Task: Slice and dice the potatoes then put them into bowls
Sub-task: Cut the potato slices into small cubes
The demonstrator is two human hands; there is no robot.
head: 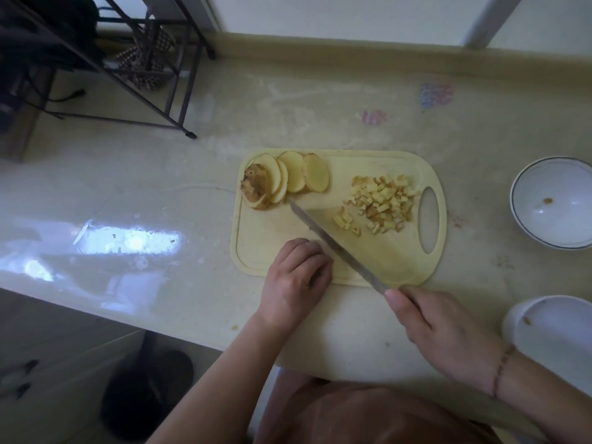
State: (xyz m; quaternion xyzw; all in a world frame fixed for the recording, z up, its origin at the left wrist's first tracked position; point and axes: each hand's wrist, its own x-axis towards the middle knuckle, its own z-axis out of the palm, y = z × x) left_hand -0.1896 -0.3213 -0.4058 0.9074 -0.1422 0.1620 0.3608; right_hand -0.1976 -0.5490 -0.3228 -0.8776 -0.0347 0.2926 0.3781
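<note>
A pale yellow cutting board [397, 261] lies on the counter. Several round potato slices [293, 174] are fanned out at its far left corner, with a brown end piece [253, 187] leaning on them. A heap of diced potato [382, 200] lies near the handle hole. My right hand [445, 331] grips the handle of a long knife [333, 245], whose tip reaches the slices. My left hand [296, 283] rests with curled fingers on the board's near edge, beside the blade; what lies under it is hidden.
Two white bowls stand at the right: one [554, 203] beside the board, another [551, 328] nearer me, each with a small scrap inside. A black metal rack [153, 75] stands at the back left. A dark bin [144, 392] sits on the floor.
</note>
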